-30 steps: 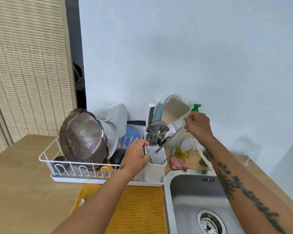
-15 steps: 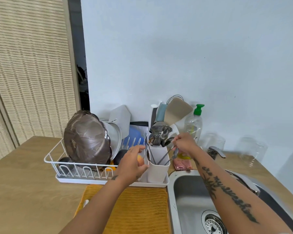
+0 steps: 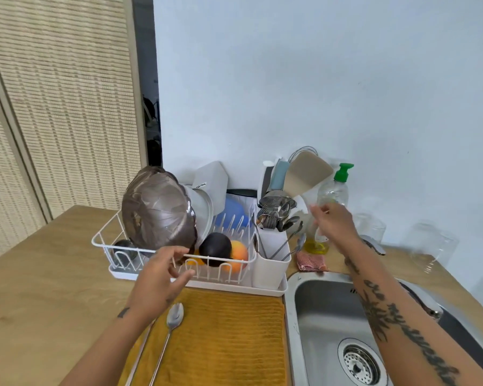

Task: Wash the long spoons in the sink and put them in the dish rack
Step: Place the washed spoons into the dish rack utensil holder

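A long steel spoon (image 3: 171, 327) lies on the yellow mat (image 3: 221, 338) in front of the white dish rack (image 3: 140, 270). Two long spoons (image 3: 289, 242) lean in the rack's white cutlery holder (image 3: 271, 263), bowls up. My left hand (image 3: 158, 277) hovers over the rack's front rail, fingers apart, holding nothing. My right hand (image 3: 333, 222) is raised beside the holder, in front of the soap bottle, fingers loosely spread and empty. The steel sink (image 3: 318, 307) is at the lower right.
The rack holds a dark glass bowl (image 3: 156, 211), white containers, a blue plate, a black cup and an orange cup. A soap bottle (image 3: 333, 190), a pink sponge (image 3: 310, 261), the tap (image 3: 374, 245) and upturned glasses (image 3: 432, 246) stand behind the sink.
My right hand let go of the spoon in the cutlery holder and lifted away. My left hand moved back from the holder toward the rack's front rail. The view tilted down.
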